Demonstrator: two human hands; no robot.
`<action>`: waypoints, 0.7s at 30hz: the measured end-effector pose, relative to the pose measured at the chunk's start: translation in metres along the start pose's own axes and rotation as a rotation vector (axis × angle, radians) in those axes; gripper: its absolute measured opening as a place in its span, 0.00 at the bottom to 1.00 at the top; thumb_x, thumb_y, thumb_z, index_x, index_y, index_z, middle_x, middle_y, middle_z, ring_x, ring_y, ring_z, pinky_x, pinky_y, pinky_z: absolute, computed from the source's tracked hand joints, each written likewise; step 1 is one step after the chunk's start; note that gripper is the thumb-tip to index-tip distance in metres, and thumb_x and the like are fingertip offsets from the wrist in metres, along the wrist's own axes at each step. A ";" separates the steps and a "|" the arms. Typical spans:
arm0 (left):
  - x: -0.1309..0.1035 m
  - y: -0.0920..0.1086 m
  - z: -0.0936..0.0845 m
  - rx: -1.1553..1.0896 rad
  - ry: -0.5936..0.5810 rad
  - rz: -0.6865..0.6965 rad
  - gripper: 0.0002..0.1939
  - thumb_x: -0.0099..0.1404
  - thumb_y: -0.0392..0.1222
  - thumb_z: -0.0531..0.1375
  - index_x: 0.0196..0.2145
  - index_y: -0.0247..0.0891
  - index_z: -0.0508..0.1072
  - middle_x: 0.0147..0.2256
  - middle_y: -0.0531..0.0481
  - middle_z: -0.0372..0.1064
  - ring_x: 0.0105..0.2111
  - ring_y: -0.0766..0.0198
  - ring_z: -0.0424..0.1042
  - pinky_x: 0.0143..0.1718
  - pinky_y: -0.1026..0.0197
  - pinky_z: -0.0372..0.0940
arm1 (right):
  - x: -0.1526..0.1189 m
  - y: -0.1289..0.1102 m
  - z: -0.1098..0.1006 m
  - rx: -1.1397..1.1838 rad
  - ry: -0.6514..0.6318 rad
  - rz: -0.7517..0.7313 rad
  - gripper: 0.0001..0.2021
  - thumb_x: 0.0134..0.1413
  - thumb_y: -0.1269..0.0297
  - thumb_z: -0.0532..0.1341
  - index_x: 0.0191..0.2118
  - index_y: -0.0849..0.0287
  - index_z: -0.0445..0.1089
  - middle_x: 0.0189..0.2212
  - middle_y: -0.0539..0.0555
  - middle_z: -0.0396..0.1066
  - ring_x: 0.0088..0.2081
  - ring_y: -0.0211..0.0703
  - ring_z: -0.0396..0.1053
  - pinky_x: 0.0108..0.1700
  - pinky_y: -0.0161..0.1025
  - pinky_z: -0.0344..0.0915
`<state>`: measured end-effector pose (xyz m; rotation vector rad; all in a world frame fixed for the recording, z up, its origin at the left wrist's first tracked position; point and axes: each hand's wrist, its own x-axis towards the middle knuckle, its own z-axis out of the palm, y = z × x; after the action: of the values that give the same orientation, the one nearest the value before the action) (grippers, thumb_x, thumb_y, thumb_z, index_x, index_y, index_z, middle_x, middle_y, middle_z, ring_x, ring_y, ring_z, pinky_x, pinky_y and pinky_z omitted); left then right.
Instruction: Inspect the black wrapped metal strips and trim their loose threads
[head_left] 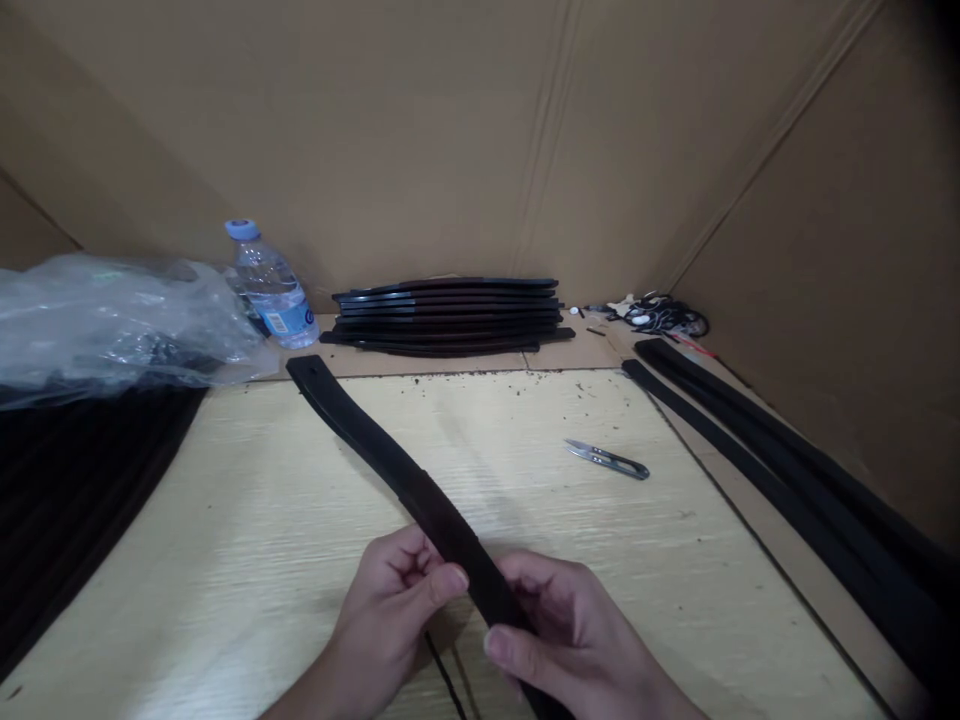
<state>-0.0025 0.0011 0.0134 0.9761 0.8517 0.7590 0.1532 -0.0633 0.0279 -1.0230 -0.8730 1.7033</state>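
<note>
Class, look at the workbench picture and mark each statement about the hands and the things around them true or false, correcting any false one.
1. Both hands hold the black strap. True: the left hand and right hand grip its near end.
2. The snips are in the right hand. False: they lie on the table, apart from both hands.
3. The water bottle has its cap on. True.
4. The stack of black strips sits at the near edge. False: it sits at the far edge, by the cardboard wall.
</note>
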 end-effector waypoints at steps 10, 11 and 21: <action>0.000 0.001 0.003 -0.060 -0.059 0.011 0.15 0.59 0.45 0.62 0.21 0.33 0.66 0.19 0.52 0.65 0.22 0.68 0.64 0.26 0.66 0.58 | -0.007 0.000 0.007 0.077 0.155 0.035 0.13 0.56 0.52 0.59 0.34 0.59 0.66 0.28 0.49 0.69 0.20 0.28 0.58 0.21 0.28 0.54; 0.001 0.000 0.002 -0.053 -0.041 0.018 0.15 0.57 0.46 0.64 0.22 0.33 0.68 0.20 0.52 0.65 0.22 0.68 0.63 0.26 0.67 0.58 | -0.007 -0.001 0.007 0.048 0.152 0.017 0.13 0.54 0.53 0.61 0.36 0.58 0.68 0.28 0.49 0.69 0.22 0.29 0.59 0.23 0.29 0.56; -0.005 0.001 -0.005 -0.034 -0.142 0.012 0.14 0.55 0.45 0.65 0.23 0.32 0.69 0.20 0.52 0.64 0.21 0.70 0.61 0.23 0.68 0.54 | -0.003 -0.002 0.000 0.024 0.047 0.103 0.18 0.34 0.67 0.73 0.29 0.59 0.62 0.23 0.45 0.65 0.23 0.32 0.62 0.25 0.31 0.60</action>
<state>-0.0092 -0.0005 0.0140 0.9933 0.7079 0.7038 0.1542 -0.0655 0.0306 -1.1041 -0.7801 1.7635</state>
